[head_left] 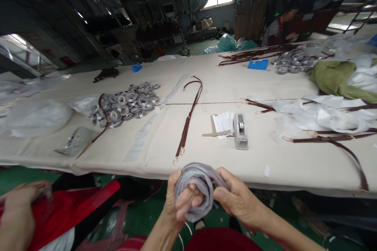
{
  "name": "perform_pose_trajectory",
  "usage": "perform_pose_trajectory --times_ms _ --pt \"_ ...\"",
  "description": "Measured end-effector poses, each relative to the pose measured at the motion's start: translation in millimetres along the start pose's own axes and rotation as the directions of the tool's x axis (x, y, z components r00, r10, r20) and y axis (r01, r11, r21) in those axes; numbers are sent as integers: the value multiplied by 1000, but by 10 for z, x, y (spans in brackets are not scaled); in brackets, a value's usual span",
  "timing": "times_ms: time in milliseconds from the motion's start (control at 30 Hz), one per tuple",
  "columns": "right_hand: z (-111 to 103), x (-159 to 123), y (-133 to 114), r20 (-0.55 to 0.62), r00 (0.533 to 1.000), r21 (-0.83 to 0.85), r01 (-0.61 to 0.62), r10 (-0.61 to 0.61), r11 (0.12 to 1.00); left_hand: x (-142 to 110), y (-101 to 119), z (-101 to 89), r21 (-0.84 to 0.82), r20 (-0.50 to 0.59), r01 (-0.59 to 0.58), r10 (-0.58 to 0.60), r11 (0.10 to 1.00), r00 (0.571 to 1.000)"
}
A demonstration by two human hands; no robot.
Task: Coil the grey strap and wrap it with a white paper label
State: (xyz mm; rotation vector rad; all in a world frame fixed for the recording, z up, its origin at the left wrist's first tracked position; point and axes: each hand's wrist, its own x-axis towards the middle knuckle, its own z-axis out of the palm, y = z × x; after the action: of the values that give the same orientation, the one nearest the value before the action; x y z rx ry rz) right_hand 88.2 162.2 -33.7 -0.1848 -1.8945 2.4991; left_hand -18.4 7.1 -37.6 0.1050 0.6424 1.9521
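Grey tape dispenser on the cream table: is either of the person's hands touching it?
No. The grey tape dispenser sits alone on the table; both the left hand and right hand grip a grey coiled strap.

A workshop for strap or bag making. Shown by the long cloth-covered table [206, 86], brown straps [188, 119] laid out, heaps of wrapped coils [126, 104], a tape dispenser [240, 130], dim industrial racks [97, 23] behind.

A grey, translucent wrapped coil [196, 192], crumpled and looped, sits below the table edge, wound around fingers.
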Motion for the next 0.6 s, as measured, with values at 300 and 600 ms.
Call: perform_pose_trajectory --times_ms 300,600 --pt "283 156 228 -203 969 -254 90 -144 963 188 -119 96 -209 -76 -153 140 966 987" --pt "364 120 298 -284 950 -363 21 -131 932 231 -196 68 -173 -173 -269 240 947 955"
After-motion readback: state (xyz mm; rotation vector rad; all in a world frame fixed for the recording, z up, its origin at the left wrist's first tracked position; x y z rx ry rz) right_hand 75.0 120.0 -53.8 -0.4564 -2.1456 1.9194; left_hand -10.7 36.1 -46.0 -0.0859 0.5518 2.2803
